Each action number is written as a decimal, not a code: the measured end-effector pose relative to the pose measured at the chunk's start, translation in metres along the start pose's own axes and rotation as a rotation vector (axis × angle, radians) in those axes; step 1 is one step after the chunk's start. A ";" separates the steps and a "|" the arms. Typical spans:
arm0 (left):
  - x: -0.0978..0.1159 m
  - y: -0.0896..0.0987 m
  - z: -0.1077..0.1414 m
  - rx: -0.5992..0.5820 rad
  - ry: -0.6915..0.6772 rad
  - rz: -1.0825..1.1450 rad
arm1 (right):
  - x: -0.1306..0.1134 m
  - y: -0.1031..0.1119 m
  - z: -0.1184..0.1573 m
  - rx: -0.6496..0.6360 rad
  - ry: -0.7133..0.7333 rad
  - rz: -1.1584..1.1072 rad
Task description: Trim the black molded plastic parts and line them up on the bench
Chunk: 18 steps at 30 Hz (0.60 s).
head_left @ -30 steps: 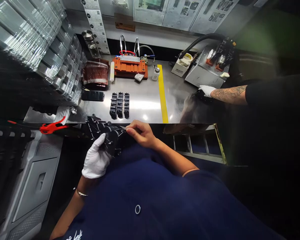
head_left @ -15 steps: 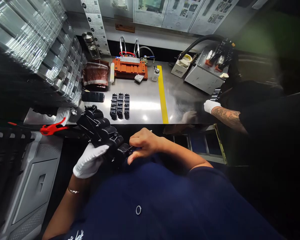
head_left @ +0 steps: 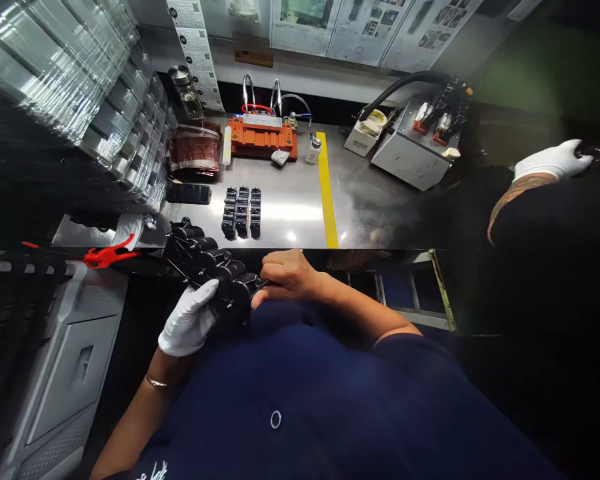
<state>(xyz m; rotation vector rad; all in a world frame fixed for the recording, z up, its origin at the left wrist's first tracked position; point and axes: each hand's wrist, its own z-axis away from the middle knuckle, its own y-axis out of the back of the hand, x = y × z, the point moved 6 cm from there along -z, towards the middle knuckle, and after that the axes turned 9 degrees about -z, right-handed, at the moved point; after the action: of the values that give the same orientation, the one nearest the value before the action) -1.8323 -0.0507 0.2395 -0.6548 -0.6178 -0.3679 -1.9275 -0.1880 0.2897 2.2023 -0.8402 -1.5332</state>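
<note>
My left hand, in a white glove, is closed around a black molded plastic part with a row of rounded humps and small shiny pins. It holds the part tilted in front of my body, by the bench's front edge. My bare right hand is closed at the part's right end. A thin dark thing shows between its fingers and the part, too small to name. Beyond them, three rows of smaller black ridged pieces stand side by side on the metal bench.
Wrapped stacks of clear trays rise at left. An orange fixture, a phone, a small bottle and a metal box sit on the bench. Red-handled pliers lie at left. A co-worker's gloved hand is at right.
My left hand and the black part have shifted slightly right. My right hand stays at the part's end. The co-worker's gloved hand has moved from the bench up to the right.
</note>
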 end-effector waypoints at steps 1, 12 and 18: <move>-0.001 0.000 -0.001 0.005 0.005 0.011 | 0.001 0.001 0.000 0.023 -0.016 -0.002; -0.017 -0.002 -0.006 0.013 0.030 0.138 | -0.001 0.009 0.001 0.105 -0.008 0.033; -0.019 0.002 -0.012 -0.036 0.054 0.182 | 0.004 -0.001 0.003 -0.014 -0.063 -0.059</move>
<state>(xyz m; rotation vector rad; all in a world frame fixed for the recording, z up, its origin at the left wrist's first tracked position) -1.8406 -0.0548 0.2189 -0.7279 -0.4966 -0.2266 -1.9292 -0.1900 0.2851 2.1979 -0.7867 -1.6384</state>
